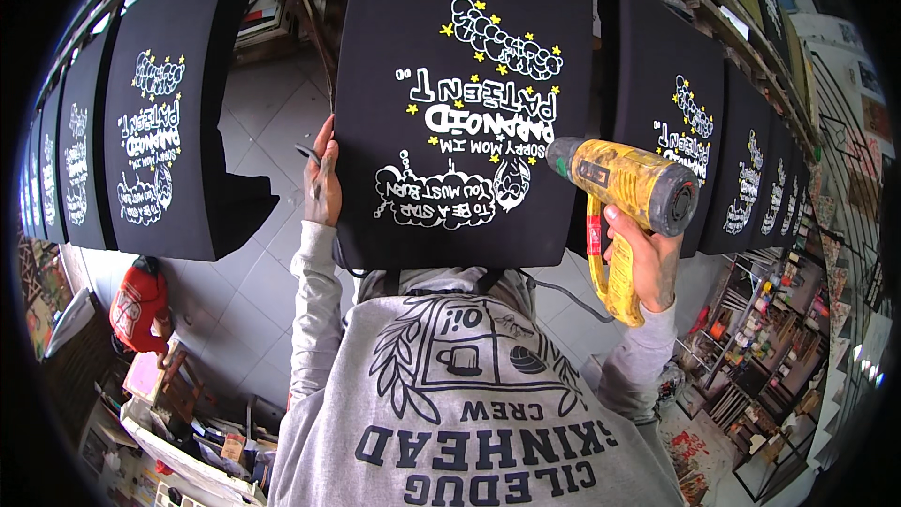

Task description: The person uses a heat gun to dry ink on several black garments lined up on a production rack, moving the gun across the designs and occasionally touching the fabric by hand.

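A yellow and black heat gun [624,183] is gripped by its handle in my right hand [648,258]. Its nozzle points left over the right part of the white and yellow print on a black fabric panel [469,131] in front of me. My left hand [323,178] stays along the panel's left edge, fingers pointing up. A slim dark object [305,150] sticks out from between those fingers; its kind is unclear. From the picture I cannot tell whether the left fingers touch the fabric.
More black printed panels [164,113] hang in a row at the left, others [662,113] at the right. A dark cord [568,291] runs below the heat gun. At lower left, a person in red [141,305] is near a cluttered bench [188,446]. Shelves [755,329] with containers stand at right.
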